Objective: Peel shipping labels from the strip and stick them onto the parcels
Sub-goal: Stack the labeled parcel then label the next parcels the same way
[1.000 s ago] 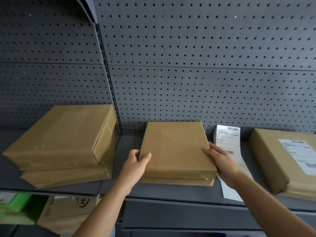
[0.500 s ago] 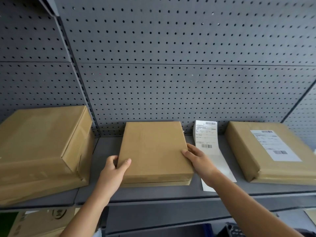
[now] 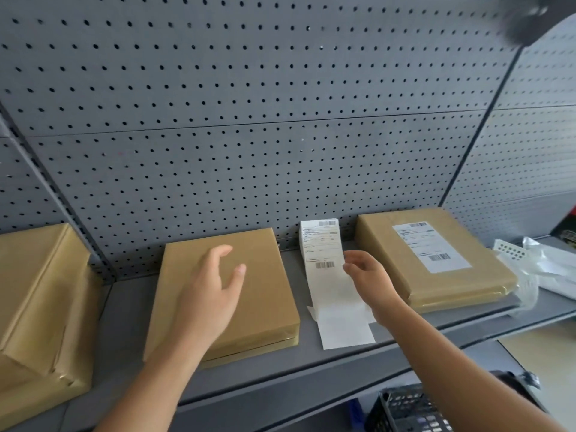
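Note:
A plain brown parcel (image 3: 265,294) lies flat on the grey shelf (image 3: 124,332) in the middle, with no label on its top. My left hand (image 3: 212,288) hovers over it, fingers spread, holding nothing. Right of the parcel lies the white label strip (image 3: 324,260), with printed barcodes at its far end and bare backing paper near the shelf's front edge. My right hand (image 3: 367,279) is open above the strip's right edge. Further right sits a brown parcel (image 3: 486,275) bearing a stuck white label (image 3: 430,247).
At the left stands a stack of larger brown parcels (image 3: 40,307). Clear plastic wrapping (image 3: 536,269) lies at the shelf's right end. A grey pegboard wall (image 3: 280,120) backs the shelf. Below right, a dark crate (image 3: 408,410) sits under the shelf.
Both hands have let go of the middle parcel's sides. The left hand now hovers over its top and the right hand has moved right over the label strip. The view has panned right.

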`<state>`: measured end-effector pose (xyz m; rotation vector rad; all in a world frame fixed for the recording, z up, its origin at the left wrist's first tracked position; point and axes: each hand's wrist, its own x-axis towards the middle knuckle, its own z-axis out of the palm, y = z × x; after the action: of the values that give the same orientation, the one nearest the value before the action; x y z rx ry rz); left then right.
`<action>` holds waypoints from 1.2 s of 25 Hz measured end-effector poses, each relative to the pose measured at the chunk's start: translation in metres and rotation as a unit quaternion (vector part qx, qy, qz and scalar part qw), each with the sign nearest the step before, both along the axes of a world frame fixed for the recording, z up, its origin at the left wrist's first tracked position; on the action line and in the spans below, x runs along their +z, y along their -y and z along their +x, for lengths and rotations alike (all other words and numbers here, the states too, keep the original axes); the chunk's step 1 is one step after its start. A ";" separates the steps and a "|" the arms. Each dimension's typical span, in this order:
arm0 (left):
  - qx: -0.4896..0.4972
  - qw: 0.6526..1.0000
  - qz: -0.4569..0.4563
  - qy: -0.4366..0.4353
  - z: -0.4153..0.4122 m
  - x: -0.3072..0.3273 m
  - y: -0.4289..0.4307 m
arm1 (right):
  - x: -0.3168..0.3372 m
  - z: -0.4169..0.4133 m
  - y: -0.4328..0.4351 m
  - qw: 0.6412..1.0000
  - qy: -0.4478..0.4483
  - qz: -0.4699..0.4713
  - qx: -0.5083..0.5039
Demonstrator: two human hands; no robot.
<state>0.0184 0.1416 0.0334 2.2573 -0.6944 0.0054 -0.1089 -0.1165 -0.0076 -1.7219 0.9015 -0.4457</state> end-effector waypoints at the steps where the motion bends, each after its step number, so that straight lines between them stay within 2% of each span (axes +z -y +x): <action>1: -0.034 0.999 0.001 -0.002 -0.002 0.000 0.022 | 0.001 -0.001 0.006 1.000 -0.002 -0.005 -0.007; 4: -0.101 0.995 0.007 -0.021 -0.007 -0.002 0.087 | 0.002 0.001 0.022 0.999 -0.025 -0.032 -0.009; 8: -0.141 0.989 0.043 -0.027 -0.004 -0.015 0.151 | -0.006 0.022 0.039 0.995 -0.075 -0.061 0.023; 11: -0.150 0.986 0.061 -0.035 0.004 -0.030 0.170 | -0.020 0.045 0.049 0.991 -0.116 -0.064 0.029; 16: -0.140 0.988 0.045 -0.054 0.012 -0.048 0.175 | -0.042 0.068 0.059 0.990 -0.130 -0.052 0.003; 23: -0.104 0.992 0.021 -0.066 0.012 -0.049 0.176 | -0.038 0.063 0.062 0.992 -0.099 -0.077 -0.031; 30: -0.068 0.991 -0.027 -0.110 0.010 -0.041 0.171 | -0.002 0.041 0.057 0.981 -0.043 -0.185 -0.047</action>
<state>0.0286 -0.0292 -0.0074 2.1136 -0.7189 -0.2836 -0.0682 -0.1732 -0.0100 -2.0555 1.0114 -0.6371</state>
